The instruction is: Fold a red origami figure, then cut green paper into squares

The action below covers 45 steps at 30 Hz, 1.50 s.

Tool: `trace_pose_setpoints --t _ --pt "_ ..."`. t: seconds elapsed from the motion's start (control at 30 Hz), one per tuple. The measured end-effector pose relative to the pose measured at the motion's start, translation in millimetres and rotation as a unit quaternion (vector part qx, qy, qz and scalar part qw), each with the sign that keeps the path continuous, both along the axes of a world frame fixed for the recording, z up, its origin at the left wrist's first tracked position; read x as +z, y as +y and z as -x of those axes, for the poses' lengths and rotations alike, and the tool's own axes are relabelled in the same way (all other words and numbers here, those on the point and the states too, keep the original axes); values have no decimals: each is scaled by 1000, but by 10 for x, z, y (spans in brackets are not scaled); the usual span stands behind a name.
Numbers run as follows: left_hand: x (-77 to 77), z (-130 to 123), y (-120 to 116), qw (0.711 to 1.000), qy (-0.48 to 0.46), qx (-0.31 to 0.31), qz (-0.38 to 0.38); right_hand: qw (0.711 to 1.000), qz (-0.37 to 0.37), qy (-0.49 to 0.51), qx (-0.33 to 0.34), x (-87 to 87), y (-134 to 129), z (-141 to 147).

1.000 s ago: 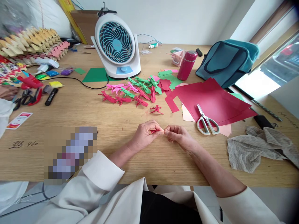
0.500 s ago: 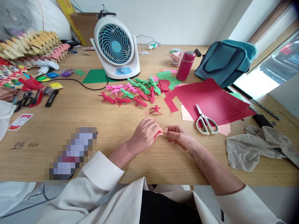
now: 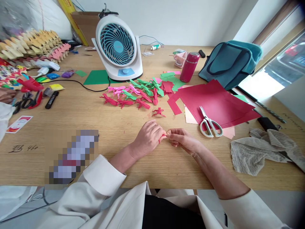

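Note:
A small piece of folded red paper [image 3: 162, 138] shows between the fingers of my left hand [image 3: 149, 136], which is closed around it; most of the paper is hidden. My right hand [image 3: 183, 140] pinches at the same spot, its thumb and forefinger meeting the left fingertips at the paper's end. Just beyond my hands sits a small folded red paper figure [image 3: 159, 112]. Farther back lie several more folded figures in red [image 3: 142, 104], green [image 3: 143, 86] and pink [image 3: 118, 91].
White-handled scissors [image 3: 209, 124] rest on red paper sheets [image 3: 221, 98] at the right, near a crumpled cloth [image 3: 252, 152]. Behind stand a fan [image 3: 119, 47], a red bottle [image 3: 190, 67] and a teal bag [image 3: 230, 63]. A blurred-out object [image 3: 73, 156] lies left. Another person's hand [image 3: 7, 95] is at far left.
My hands stay in nearly the same place, with only a slight shift of the left fingers around the red paper. Little else differs.

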State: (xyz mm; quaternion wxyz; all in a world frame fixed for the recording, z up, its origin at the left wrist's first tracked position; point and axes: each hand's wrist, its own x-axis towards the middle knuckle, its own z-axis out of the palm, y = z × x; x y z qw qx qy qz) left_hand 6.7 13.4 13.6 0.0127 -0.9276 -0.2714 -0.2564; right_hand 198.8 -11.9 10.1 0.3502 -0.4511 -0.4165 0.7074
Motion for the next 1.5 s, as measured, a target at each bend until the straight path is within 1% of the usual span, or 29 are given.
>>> trace_pose_setpoints --t 0.17,0.27,0.37,0.43,0.5,0.6,0.67,0.8,0.93,1.07,1.13,1.23,1.33,1.4,1.5 --pt "-30 16 6 1000 19 4 -7 999 17 36 -9 -26 -5 -22" --pt "-33 9 7 1000 10 5 -8 999 3 39 -25 -77 -10 -26" --pt "-25 3 9 1000 -8 7 12 997 -20 42 -62 -117 -19 -8" --pt "-25 5 16 999 -27 13 33 995 -52 21 -81 -123 -29 13" --pt "-32 10 27 997 -55 19 57 990 -107 -19 -93 -120 -41 35" --pt "-49 13 43 990 -105 23 96 972 -201 -64 -101 -124 -59 57" --pt "-58 11 45 983 -137 22 120 961 -247 -77 -96 -139 -70 63" --pt "-57 6 30 972 -177 23 156 946 -298 -107 -74 -173 -87 60" --pt "-40 6 11 965 -195 25 172 926 -341 -144 -72 -178 -96 48" --pt "-38 8 9 966 -193 26 170 909 -373 -176 -65 -132 -105 39" --pt "-44 8 13 969 -185 26 160 899 -387 -196 -59 -89 -108 45" --pt "-48 7 16 977 -164 11 134 879 -415 -230 -52 -33 -112 63" --pt "-33 2 7 985 -129 5 113 859 -442 -254 -50 -43 -142 67" --pt "-15 -2 -6 990 -110 7 92 853 -452 -256 -49 -82 -181 60" --pt "0 -9 -25 993 -94 3 71 860 -445 -244 -48 -84 -205 70"
